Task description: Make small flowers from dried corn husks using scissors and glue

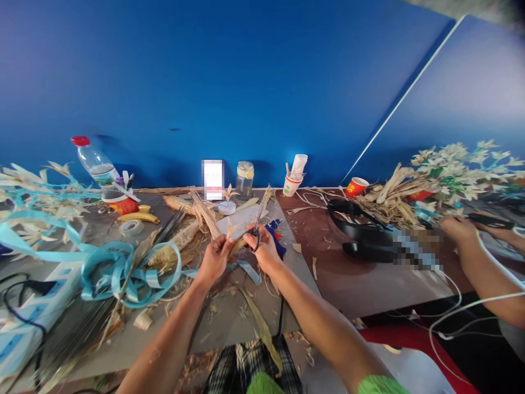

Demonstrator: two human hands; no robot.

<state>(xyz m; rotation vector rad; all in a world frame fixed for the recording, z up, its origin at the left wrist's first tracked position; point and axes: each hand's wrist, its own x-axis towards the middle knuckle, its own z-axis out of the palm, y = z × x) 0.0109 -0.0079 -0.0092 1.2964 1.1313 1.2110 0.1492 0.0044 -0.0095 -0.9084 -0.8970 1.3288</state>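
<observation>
Black-handled scissors [256, 236] in clamped right hand [266, 254], beside pale flower-like husk [231, 229] between pinched fingers of left hand [216, 256]; blue ribbon [89, 265] farther left.

Single head-worn view, looking forward and down, near both hands [216, 256], blue wall [246, 82] ahead

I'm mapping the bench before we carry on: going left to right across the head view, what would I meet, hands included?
Red-capped bottle, tape roll, left hand, right hand with scissors, white paper cup, red paper cup, co-worker's hand.
</observation>
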